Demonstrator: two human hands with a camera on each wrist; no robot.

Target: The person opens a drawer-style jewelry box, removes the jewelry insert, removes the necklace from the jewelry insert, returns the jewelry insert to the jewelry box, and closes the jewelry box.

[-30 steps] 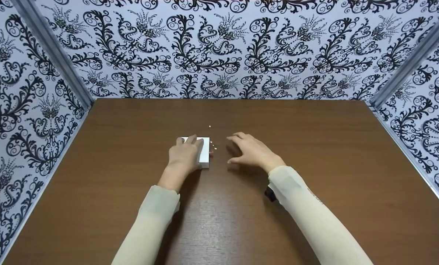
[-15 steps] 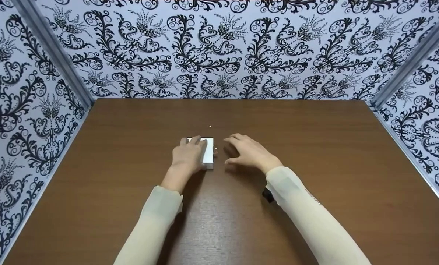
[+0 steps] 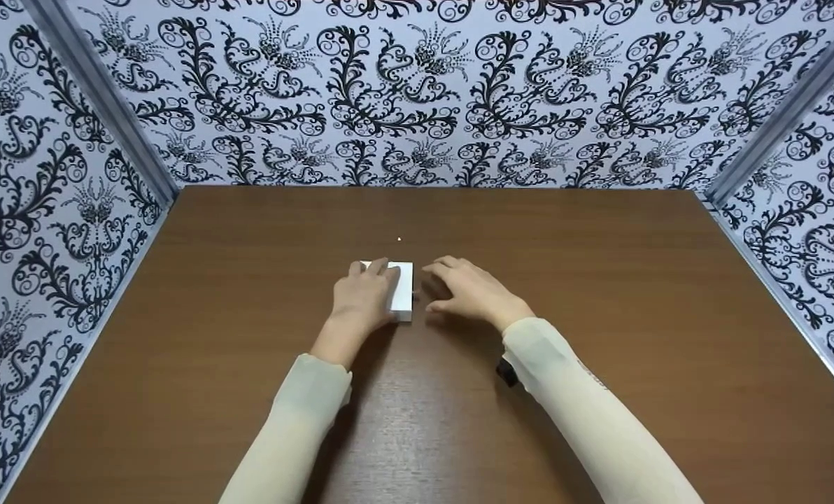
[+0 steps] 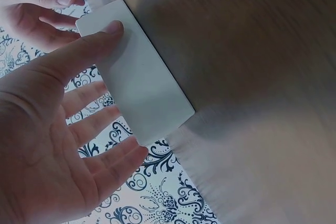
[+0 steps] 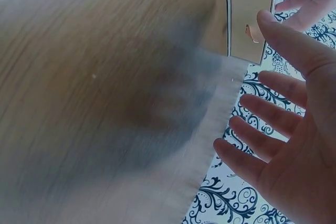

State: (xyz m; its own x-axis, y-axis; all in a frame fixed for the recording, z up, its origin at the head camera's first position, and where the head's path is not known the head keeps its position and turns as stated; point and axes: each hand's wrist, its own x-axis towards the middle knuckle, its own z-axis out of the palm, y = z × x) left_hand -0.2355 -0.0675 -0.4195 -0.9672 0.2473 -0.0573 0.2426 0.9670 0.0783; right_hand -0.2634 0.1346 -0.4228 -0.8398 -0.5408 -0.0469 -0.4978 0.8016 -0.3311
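– Rightward across the table (image 3: 599, 280), the white box (image 3: 401, 287) has been slid a little since the earlier frame, and the left hand (image 3: 361, 297) has been carried along with it.

– And how is the box held?

– By the left hand it is gripped: the thumb is pressed along one face, as is shown in the left wrist view, while the fingers are laid over the top and far end.

– What about the right hand (image 3: 474, 294)?

– Nothing is held by it. Its fingers are spread and lightly bent, and it is kept near the right end of the box; in the head view a narrow gap is left between them.

– Can that right end be made out?

– Yes, in the right wrist view: a tan panel (image 5: 239, 17) is framed by white edges, and a small orange tab (image 5: 252, 33) is attached to it.

– What else is seen?

– One white speck (image 3: 399, 239) is seen on the far side of the box. Farther back, the table is bordered by a patterned wall (image 3: 417, 91). Both arms are covered by pale sleeves (image 3: 298, 413).
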